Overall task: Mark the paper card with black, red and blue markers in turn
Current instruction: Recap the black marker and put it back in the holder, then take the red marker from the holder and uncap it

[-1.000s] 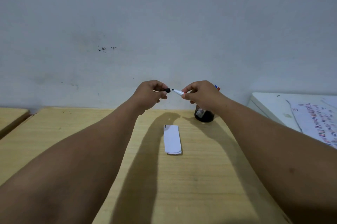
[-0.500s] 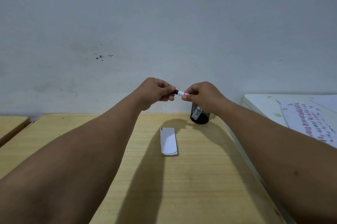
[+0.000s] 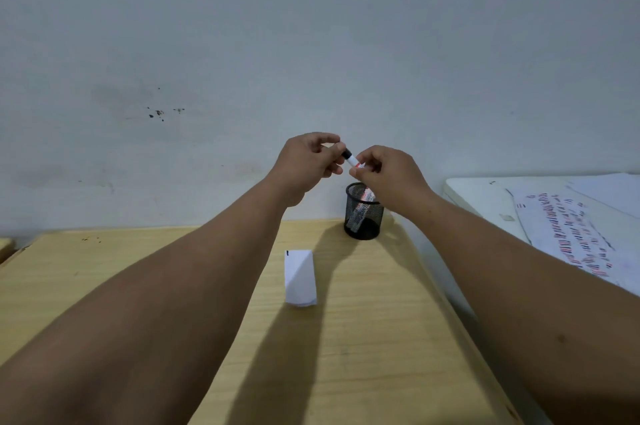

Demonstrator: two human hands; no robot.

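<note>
Both hands are raised above the wooden table (image 3: pixel 381 338), holding one black marker (image 3: pixel 352 159) between them. My left hand (image 3: pixel 308 165) pinches its black cap end, and the cap sits on the white barrel. My right hand (image 3: pixel 388 175) grips the barrel, most of which is hidden in the fingers. The white paper card (image 3: pixel 300 277) lies flat on the table below, with a short black mark at its far left corner. A black mesh pen holder (image 3: pixel 363 216) stands behind the card with a marker inside.
A white table (image 3: pixel 478 192) adjoins on the right, carrying paper sheets (image 3: pixel 568 234) covered in red, blue and black strokes. A grey wall rises just behind the tables. Another wooden surface edge (image 3: pixel 5 248) shows at the far left.
A second ago the cap and the marker tip were apart. The hands then came together and the cap now sits on the marker. The view shifted slightly, showing the holder below the hands.
</note>
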